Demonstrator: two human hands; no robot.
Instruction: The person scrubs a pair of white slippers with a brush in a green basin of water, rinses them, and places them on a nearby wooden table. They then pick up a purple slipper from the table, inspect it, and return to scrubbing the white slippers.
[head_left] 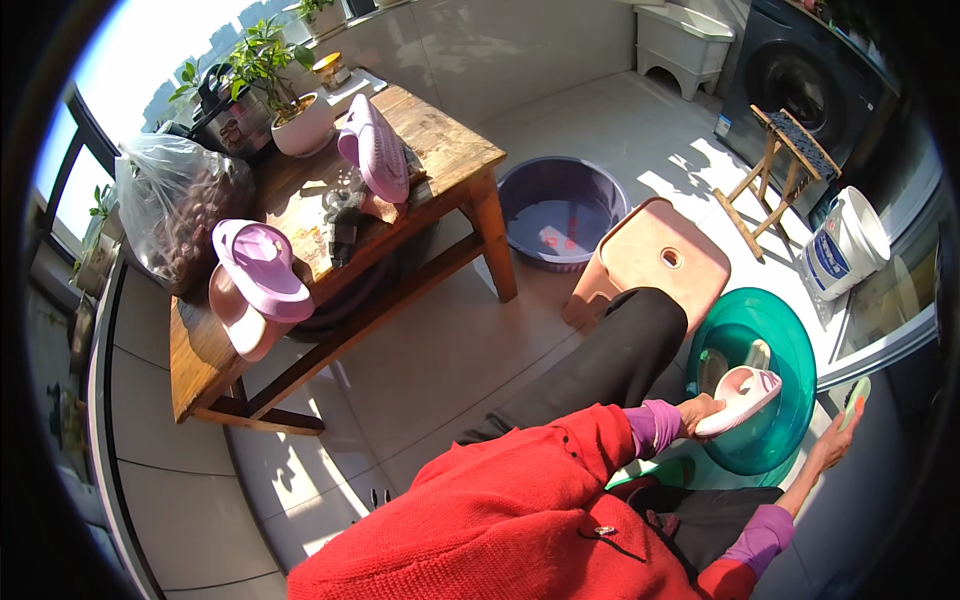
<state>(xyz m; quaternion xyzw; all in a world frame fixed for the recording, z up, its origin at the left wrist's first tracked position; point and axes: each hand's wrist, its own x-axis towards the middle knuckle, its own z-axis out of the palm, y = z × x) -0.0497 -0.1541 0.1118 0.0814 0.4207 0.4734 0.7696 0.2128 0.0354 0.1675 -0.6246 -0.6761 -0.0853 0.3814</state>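
My left hand (700, 412) is closed round one end of a pale pink slide slipper (745, 402), which it holds over the teal green basin (806, 420). Inside the basin, below the slipper, lies a pale object (759, 354) that I cannot make out fully. To the right of the basin's rim, my right hand (830, 442) is wrapped round a light green brush (856, 398) with dark bristles, held apart from the slipper.
A peach plastic stool (665, 245) stands beside the basin, and a purple basin (515, 205) sits beyond it. On the wooden table (455, 150) are lilac slippers (262, 275), a potted plant (305, 128) and a filled plastic bag (180, 200). A white bucket (845, 245) stands right.
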